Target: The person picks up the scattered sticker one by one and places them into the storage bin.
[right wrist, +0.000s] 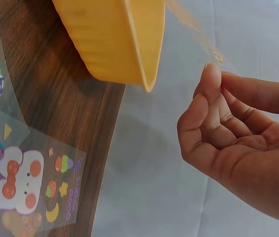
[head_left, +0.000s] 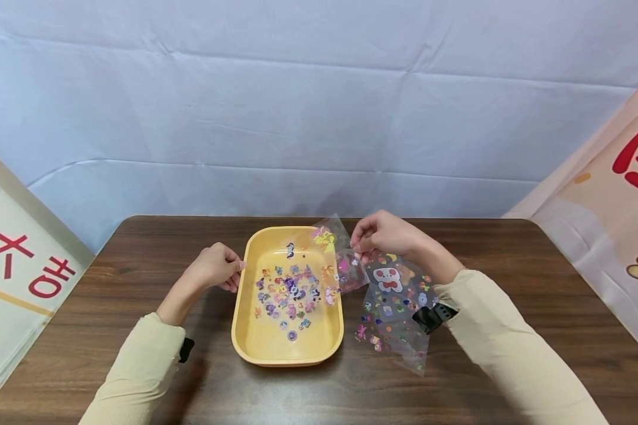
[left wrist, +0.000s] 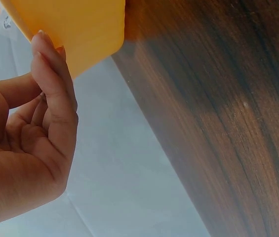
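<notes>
A yellow plastic tray (head_left: 287, 351) stands on the table with many small cartoon stickers (head_left: 292, 289) in it. At its left side my left hand (head_left: 215, 268) pinches the rim, thumb on top; the left wrist view shows the hand (left wrist: 45, 118) at the tray's edge (left wrist: 95, 34). My right hand (head_left: 385, 233), beyond the tray's right side, pinches the edge of a clear sticker sheet (head_left: 353, 271) that reaches over the rim. In the right wrist view the sheet (right wrist: 198, 34) appears nearly edge-on above the pinched fingers of that hand (right wrist: 238, 128).
More clear sticker sheets (head_left: 388, 313) overlap on the table right of the tray, one with a white cartoon bear (head_left: 388, 279). The dark wooden table (head_left: 138, 283) meets a pale cloth backdrop (head_left: 298, 118) behind. Printed banners (head_left: 21, 271) flank both sides.
</notes>
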`<state>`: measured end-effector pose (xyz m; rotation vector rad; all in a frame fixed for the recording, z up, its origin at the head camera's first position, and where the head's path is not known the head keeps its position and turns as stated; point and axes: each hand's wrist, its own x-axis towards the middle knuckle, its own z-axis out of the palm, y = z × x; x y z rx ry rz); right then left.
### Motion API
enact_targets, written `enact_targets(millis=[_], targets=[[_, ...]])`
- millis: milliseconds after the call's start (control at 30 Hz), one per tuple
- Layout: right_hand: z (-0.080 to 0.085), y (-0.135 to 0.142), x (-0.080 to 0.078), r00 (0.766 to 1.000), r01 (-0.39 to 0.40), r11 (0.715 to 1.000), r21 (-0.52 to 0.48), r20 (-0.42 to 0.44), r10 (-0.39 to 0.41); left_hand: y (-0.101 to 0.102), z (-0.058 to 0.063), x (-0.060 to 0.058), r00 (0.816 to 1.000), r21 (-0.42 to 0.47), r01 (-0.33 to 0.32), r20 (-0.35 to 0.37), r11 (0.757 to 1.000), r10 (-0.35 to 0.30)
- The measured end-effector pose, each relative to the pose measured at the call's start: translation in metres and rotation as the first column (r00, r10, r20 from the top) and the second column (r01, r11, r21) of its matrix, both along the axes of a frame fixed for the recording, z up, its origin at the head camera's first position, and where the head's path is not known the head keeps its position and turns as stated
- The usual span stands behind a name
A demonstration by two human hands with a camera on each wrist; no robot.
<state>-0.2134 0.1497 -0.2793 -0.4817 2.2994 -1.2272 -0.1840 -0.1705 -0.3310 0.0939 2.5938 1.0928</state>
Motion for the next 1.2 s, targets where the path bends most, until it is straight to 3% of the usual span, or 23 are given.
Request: enact_targets(millis=[1200], targets=[[-0.002,-0.026,0.005,0.998,-0.051,0.999,0.005,-0.033,0.051,0.002,0.002,0.000,1.000,-0.005,-0.011,0.008,1.000,0.011]])
